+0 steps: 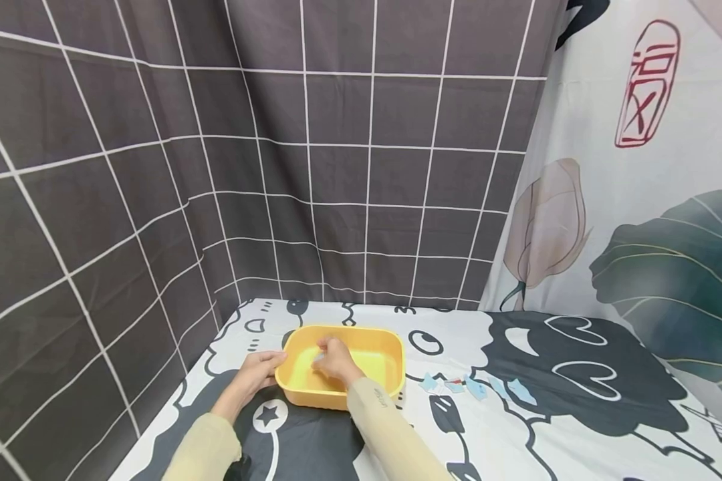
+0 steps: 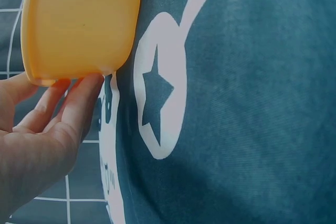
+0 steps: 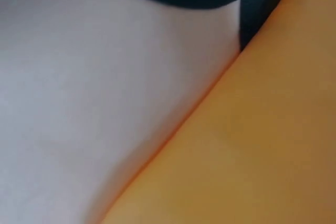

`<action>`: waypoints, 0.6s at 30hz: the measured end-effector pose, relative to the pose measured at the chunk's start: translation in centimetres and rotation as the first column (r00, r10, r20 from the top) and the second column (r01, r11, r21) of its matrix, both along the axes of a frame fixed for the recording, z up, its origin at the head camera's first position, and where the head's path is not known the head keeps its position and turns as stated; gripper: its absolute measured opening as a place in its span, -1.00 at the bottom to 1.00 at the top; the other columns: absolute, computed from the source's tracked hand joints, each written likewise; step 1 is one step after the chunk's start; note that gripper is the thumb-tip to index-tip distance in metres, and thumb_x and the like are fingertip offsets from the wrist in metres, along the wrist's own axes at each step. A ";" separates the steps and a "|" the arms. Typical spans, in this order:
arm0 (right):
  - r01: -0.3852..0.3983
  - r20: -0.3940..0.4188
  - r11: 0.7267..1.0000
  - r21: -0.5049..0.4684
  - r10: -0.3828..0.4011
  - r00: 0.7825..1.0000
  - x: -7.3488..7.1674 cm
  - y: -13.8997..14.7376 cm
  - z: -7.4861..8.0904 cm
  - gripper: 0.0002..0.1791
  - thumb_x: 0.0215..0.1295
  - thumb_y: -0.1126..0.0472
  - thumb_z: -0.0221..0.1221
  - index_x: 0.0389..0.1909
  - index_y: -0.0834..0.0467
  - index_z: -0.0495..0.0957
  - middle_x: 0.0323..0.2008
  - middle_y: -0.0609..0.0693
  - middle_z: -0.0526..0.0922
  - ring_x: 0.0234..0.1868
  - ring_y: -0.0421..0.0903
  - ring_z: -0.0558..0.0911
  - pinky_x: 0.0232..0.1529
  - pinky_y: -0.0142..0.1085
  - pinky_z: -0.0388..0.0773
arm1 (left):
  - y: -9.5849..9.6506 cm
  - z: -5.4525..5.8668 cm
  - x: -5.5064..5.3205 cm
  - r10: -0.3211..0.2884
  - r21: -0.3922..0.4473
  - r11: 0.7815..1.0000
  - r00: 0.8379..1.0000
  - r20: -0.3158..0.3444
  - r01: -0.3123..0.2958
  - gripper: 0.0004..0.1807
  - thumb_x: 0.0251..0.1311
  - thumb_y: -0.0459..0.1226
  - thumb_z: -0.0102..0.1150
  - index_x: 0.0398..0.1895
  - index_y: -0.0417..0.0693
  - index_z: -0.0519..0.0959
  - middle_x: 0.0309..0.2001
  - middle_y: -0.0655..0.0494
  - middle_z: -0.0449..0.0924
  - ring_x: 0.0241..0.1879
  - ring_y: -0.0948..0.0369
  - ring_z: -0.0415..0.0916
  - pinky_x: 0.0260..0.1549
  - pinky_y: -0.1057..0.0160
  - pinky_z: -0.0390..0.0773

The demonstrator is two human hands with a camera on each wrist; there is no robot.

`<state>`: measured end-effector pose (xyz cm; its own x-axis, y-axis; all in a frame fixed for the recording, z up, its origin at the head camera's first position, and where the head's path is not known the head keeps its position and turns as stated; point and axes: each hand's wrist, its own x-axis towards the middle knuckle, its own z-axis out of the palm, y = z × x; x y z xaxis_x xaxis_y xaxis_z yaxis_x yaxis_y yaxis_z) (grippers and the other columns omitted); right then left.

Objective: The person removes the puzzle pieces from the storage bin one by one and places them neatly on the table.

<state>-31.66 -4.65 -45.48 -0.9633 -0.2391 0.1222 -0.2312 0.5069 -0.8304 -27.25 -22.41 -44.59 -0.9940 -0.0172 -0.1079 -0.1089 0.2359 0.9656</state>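
Note:
A yellow rectangular plastic bin (image 1: 391, 341) stands on the patterned cloth. At its left end my left hand (image 1: 257, 371) grips the rim. In the left wrist view, the fingers of that hand (image 2: 50, 129) meet the end wall of the bin (image 2: 84, 30). My right hand (image 1: 337, 361) reaches down inside the bin, fingers curled, pinching a small pale blue piece (image 1: 319, 357) that the fingers mostly hide. The right wrist view catches only the bin's outer wall (image 3: 252, 145) and the cloth, not the hand.
Several small pale blue pieces (image 1: 475, 387) lie in a row on the cloth to the right of the bin. A dark grid-patterned curtain (image 1: 337, 174) hangs behind and to the left. A white curtain with a leaf print (image 1: 686, 267) hangs at the right.

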 end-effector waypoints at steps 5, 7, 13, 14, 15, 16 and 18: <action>-0.019 0.021 0.999 0.047 0.018 1.000 -0.1 0.0 -0.2 -0.43 -0.10 0.49 0.40 0.03 0.44 0.51 0.00 0.29 0.62 0.04 0.15 0.59 0.19 -0.07 0.57 | -0.1 0.1 0.0 0.005 -0.004 1.000 1.000 0.007 -0.005 -0.53 0.39 -0.23 0.06 0.10 -0.55 0.46 -0.05 -0.29 0.65 -0.17 0.12 0.69 -0.12 0.13 0.74; -0.028 0.013 0.997 0.072 0.027 1.000 0.0 0.0 -0.3 -0.44 -0.10 0.49 0.41 0.02 0.44 0.51 -0.03 0.28 0.62 0.01 0.14 0.59 0.18 -0.06 0.56 | 0.0 0.2 0.0 0.010 -0.004 1.000 1.000 0.012 -0.010 -0.53 0.39 -0.23 0.06 0.10 -0.55 0.46 -0.04 -0.29 0.65 -0.17 0.13 0.68 -0.12 0.13 0.74; -0.038 -0.039 0.988 0.150 0.045 0.998 -0.1 0.0 -0.6 -0.53 -0.09 0.49 0.41 -0.08 0.42 0.55 -0.16 0.20 0.61 -0.14 0.07 0.56 0.09 -0.08 0.58 | 0.2 0.3 0.2 0.022 -0.007 1.000 1.000 0.017 -0.022 -0.55 0.38 -0.26 0.05 0.10 -0.55 0.46 -0.03 -0.30 0.64 -0.18 0.13 0.68 -0.13 0.14 0.74; -0.039 -0.046 0.987 0.157 0.047 0.998 -0.1 0.0 -0.6 -0.55 -0.09 0.48 0.41 -0.09 0.41 0.56 -0.18 0.19 0.61 -0.15 0.06 0.56 0.06 -0.10 0.58 | 0.2 0.3 0.2 0.023 -0.005 1.000 1.000 0.016 -0.023 -0.55 0.38 -0.26 0.05 0.09 -0.55 0.47 -0.04 -0.30 0.64 -0.18 0.13 0.68 -0.13 0.14 0.74; -0.041 -0.055 0.986 0.161 0.051 0.997 -0.1 0.0 -0.6 -0.57 -0.09 0.48 0.41 -0.11 0.41 0.56 -0.20 0.19 0.61 -0.17 0.05 0.56 0.03 -0.13 0.59 | 0.2 0.3 0.2 0.024 -0.004 1.000 1.000 0.015 -0.024 -0.55 0.38 -0.26 0.05 0.09 -0.55 0.47 -0.04 -0.29 0.65 -0.18 0.14 0.68 -0.13 0.14 0.74; -0.043 -0.057 0.985 0.166 0.053 0.997 -0.1 -0.1 -0.6 -0.58 -0.09 0.48 0.41 -0.13 0.40 0.56 -0.21 0.18 0.61 -0.18 0.05 0.56 0.00 -0.15 0.59 | 0.2 0.3 0.2 0.023 -0.002 1.000 1.000 0.015 -0.023 -0.55 0.38 -0.26 0.05 0.09 -0.55 0.47 -0.05 -0.29 0.65 -0.18 0.14 0.68 -0.13 0.14 0.74; -0.049 -0.063 0.984 0.172 0.061 0.996 0.0 -0.1 -0.5 -0.60 -0.08 0.48 0.40 -0.14 0.39 0.56 -0.22 0.17 0.61 -0.19 0.04 0.56 -0.03 -0.18 0.59 | 0.1 0.3 0.2 0.023 0.000 1.000 1.000 0.014 -0.023 -0.55 0.38 -0.26 0.05 0.09 -0.55 0.46 -0.04 -0.29 0.64 -0.18 0.13 0.68 -0.13 0.14 0.74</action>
